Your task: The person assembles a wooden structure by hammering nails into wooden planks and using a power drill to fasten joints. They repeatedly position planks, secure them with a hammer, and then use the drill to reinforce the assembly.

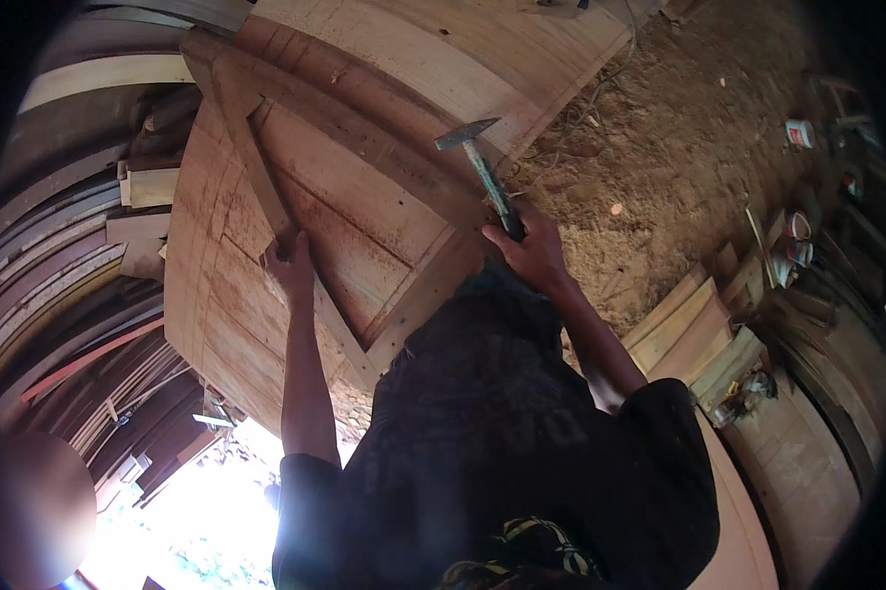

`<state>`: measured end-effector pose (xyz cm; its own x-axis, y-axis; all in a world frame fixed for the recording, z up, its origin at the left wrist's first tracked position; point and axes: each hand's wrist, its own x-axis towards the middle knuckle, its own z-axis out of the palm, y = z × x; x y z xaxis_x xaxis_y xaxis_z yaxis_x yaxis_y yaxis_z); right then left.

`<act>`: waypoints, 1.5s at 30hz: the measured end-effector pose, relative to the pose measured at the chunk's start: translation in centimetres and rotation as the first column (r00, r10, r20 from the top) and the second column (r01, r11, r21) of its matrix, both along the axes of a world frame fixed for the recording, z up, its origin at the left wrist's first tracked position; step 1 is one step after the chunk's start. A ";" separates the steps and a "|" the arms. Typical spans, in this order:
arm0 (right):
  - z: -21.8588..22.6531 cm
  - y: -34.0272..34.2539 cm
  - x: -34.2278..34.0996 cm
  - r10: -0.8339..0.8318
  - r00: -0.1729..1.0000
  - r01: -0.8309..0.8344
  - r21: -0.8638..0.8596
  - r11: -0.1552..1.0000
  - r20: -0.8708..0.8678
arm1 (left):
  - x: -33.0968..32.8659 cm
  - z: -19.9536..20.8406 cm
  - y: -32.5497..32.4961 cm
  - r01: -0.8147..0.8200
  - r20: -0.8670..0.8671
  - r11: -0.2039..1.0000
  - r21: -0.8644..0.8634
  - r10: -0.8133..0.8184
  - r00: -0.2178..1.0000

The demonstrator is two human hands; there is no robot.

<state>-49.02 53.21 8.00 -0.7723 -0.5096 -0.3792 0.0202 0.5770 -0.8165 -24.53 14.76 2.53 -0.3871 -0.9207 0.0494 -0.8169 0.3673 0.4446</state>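
Nailing step in hand. Right hand (531,251) clenched on raised hammer (482,167); left hand (290,265), at nine o'clock, pinches at wooden brace (256,167). Next blow needs true aim.

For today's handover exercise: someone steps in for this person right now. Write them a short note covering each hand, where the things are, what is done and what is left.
Left hand: pressed on the dark slat lying on the wooden panel.
Right hand: gripping the hammer by its handle, head raised above the panel, not touching the wood.
Done: a frame of dark slats already lies across the panel; whether it is nailed is not visible.
Left: fastening the slat under the left hand appears to remain; no nail is visible from here.
Nearby: stacked boards to the right, sawdust-covered ground beyond.
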 end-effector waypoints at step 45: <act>-0.4 0.4 -1.0 -0.013 0.979 0.047 -0.159 0.986 0.205 | -9.9 1.7 -4.2 -0.072 -0.021 0.994 -0.081 0.070 0.997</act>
